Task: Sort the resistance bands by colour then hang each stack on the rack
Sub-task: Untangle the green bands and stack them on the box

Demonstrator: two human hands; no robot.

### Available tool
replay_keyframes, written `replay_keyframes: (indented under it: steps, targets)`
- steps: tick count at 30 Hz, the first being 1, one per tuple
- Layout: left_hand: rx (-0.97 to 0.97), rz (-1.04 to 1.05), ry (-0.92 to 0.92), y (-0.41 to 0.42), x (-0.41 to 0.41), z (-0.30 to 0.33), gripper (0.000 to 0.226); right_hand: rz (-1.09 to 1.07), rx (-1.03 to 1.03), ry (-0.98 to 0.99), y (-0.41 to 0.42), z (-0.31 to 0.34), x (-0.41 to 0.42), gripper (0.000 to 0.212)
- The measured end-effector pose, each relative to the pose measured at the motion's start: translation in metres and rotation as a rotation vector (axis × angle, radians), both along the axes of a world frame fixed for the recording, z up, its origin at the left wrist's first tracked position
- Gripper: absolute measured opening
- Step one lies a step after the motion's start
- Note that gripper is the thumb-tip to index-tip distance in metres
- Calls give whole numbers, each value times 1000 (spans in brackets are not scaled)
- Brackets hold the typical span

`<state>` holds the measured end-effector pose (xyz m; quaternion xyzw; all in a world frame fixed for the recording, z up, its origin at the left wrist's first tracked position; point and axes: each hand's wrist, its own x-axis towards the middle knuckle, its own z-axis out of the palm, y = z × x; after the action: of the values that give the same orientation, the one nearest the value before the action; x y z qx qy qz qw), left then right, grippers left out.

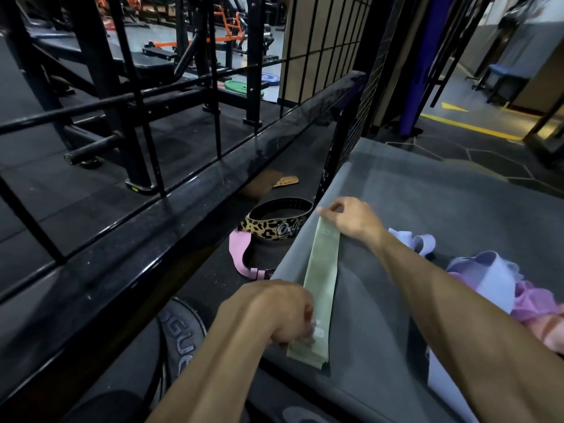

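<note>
A stack of pale green resistance bands (321,279) lies flat along the left edge of a grey padded platform (427,209). My left hand (274,309) is closed on the stack's near end. At the far end, my right hand (348,218) pinches the bands with fingertips. A loose heap of lilac, pink and peach bands (503,288) sits on the platform at the right, behind my right forearm. A tall black wire grid rack (375,71) rises behind the platform.
A leopard-print lifting belt (274,224) and a pink strap (241,254) lie on the floor left of the platform. A thick black rail (183,215) runs diagonally beside them. A black weight plate (180,340) lies near my left forearm. Gym machines stand beyond.
</note>
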<state>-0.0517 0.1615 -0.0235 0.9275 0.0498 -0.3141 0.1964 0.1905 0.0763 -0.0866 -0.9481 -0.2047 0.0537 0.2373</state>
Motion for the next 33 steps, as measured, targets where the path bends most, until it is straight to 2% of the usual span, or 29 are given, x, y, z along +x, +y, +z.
replay_keyframes:
  steps: [4, 7, 10, 16, 20, 24, 28, 33]
  targets:
    - [2, 41, -15, 2, 0, 0, 21, 31, -368, -138, 25, 13, -11, 41]
    - [-6, 49, -13, 4, 0, -2, 23, 20, -430, -198, 35, 16, -18, 24]
    - [14, 68, -56, 3, 1, -5, 23, 4, -430, -208, 36, 19, -20, 23]
    - [101, 98, -274, -13, 12, -16, 28, -13, -439, -205, 39, 22, -24, 30]
    - [177, 4, -334, -20, 24, -25, 51, -14, -478, -191, 43, 24, -27, 41]
    - [198, -62, -284, -22, 34, -33, 55, -29, -472, -145, 42, 26, -31, 53]
    - [153, -46, -341, -20, 38, -39, 51, -97, -346, 15, 27, 33, -38, 62]
    - [130, -16, -379, -20, 41, -45, 46, -90, -154, 277, -9, 45, -65, 40]
